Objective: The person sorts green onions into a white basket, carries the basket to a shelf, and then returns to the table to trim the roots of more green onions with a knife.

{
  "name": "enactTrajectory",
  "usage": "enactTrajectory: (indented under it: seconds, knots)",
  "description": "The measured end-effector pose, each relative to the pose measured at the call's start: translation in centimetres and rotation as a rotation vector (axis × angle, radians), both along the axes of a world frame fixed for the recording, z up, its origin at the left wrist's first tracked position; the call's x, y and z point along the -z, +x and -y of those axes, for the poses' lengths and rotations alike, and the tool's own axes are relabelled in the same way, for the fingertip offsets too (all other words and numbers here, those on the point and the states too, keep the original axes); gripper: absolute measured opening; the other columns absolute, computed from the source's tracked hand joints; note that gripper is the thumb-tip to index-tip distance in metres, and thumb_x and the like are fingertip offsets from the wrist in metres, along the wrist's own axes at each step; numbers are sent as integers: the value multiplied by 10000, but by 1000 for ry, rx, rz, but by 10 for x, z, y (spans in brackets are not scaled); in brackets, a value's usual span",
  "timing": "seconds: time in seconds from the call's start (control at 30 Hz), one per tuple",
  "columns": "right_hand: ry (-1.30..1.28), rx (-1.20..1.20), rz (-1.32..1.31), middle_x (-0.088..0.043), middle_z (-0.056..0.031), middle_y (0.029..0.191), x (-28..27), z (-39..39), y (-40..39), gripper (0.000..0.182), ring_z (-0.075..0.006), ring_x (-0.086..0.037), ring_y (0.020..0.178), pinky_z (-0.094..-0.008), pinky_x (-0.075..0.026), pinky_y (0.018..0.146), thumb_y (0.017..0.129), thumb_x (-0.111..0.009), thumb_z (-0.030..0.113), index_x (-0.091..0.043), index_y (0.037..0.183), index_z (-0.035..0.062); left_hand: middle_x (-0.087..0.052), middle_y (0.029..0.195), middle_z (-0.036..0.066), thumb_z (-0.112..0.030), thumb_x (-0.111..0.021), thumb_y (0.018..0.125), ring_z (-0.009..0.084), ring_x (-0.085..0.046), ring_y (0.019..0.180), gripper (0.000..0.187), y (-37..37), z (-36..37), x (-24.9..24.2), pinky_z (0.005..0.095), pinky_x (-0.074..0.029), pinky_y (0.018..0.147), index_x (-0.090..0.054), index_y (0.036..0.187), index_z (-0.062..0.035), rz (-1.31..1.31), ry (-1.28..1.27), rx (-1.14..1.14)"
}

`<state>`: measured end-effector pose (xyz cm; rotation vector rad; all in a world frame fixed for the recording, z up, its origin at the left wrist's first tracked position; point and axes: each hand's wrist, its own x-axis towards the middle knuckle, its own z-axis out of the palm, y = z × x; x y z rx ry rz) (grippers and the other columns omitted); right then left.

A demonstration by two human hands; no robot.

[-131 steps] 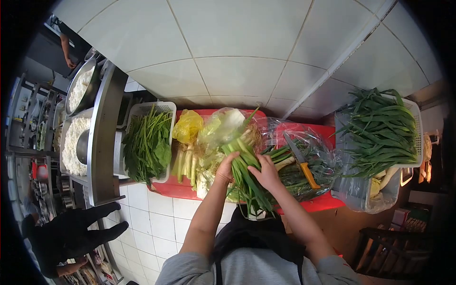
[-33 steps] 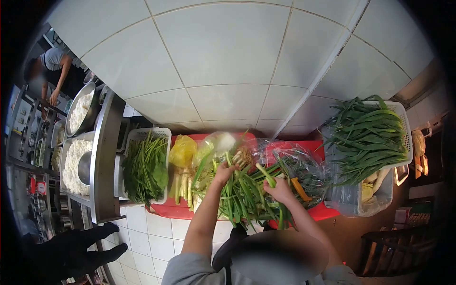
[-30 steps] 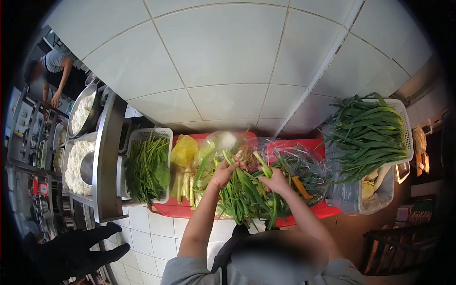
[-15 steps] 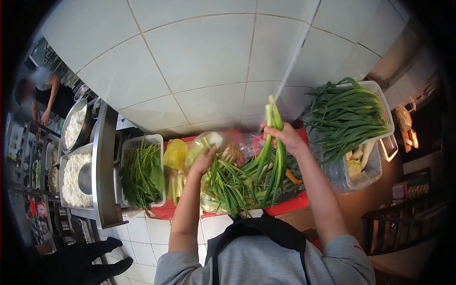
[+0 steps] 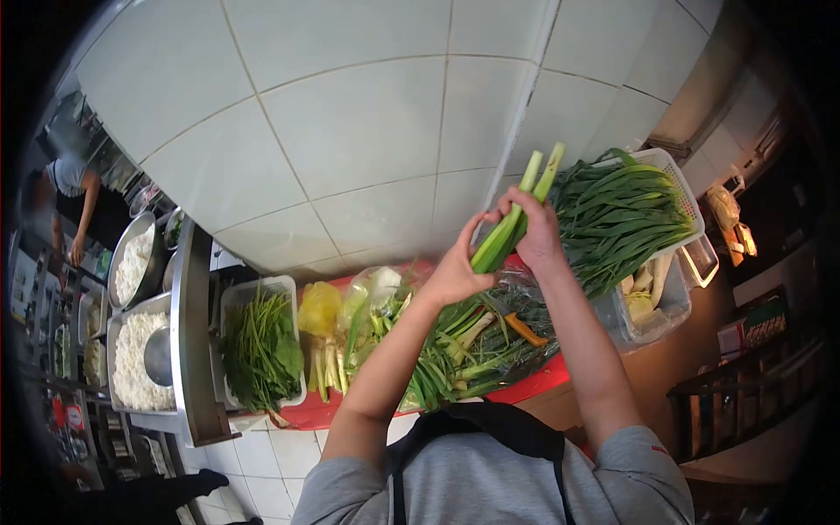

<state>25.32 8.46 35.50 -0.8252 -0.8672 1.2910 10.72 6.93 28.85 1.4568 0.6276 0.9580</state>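
Note:
My right hand (image 5: 535, 234) holds a few green onion stalks (image 5: 516, 219) lifted up in front of the tiled wall, their cut pale ends pointing up and right. My left hand (image 5: 457, 276) grips the lower part of the same stalks. Below both hands a loose pile of green onions (image 5: 455, 346) lies on the red tray (image 5: 534, 385), partly on clear plastic. An orange-handled knife (image 5: 523, 329) rests among them.
A white basket of long green leaves (image 5: 626, 210) stands at the right over a plastic bin of trimmings (image 5: 652, 302). A white basket of leafy greens (image 5: 258, 346) and a yellow bag (image 5: 319, 306) sit at the left. Steel pans of rice (image 5: 136, 350) and another person (image 5: 74, 201) are far left.
Both hands were down in the pile on the tray. My right hand lifted a few stalks up, and my left hand left the pile and took hold of them.

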Motion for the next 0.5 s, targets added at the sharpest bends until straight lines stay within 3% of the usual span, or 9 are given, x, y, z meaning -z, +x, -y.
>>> enactTrajectory:
  seconds: [0.1,0.17,0.23,0.3,0.37,0.5]
  knots:
    - [13,161,-29,-503,-17,636,-22,-9,32,177,-140,-522,561,-314,-468,568,826,-601,194,-502,728,84,-594,770,26,-187,-667,774,95,-547,698,470,-5,3,41,244,-451,647,-496,1192,-59,-212,-72,259]
    - [-6,216,-82,-487,-4,620,-42,-16,59,203,-126,-492,520,-319,-463,543,825,-609,203,-483,705,99,-535,701,-13,-235,-621,838,73,-490,628,296,-11,21,75,225,-412,575,-576,1071,-57,-173,88,111]
    - [-89,128,-116,-474,2,599,-30,-27,87,203,-128,-479,510,-315,-449,528,836,-609,231,-488,718,119,-480,666,-39,-262,-580,880,61,-434,591,276,-23,39,54,221,-381,542,-574,1066,-58,-238,-141,162]
    - [-186,180,-69,-480,-5,597,-9,-32,99,183,-140,-484,518,-306,-438,515,841,-620,232,-506,756,117,-547,806,-48,-250,-561,901,53,-462,692,272,-27,41,71,214,-405,624,-578,1092,-56,-333,-284,249]
    - [-192,230,-73,-494,-19,613,0,-29,108,162,-159,-497,542,-303,-436,515,829,-643,199,-526,813,88,-511,754,-55,-264,-586,885,56,-434,656,279,-30,44,97,225,-381,572,-583,1067,-53,-291,-221,197]
    - [-148,403,-197,-518,-43,679,-5,-53,185,171,-170,-519,600,-291,-434,530,832,-642,203,-529,852,76,-500,686,-47,-248,-589,882,56,-414,599,236,-64,65,144,223,-353,517,-598,959,-25,-467,-350,28]
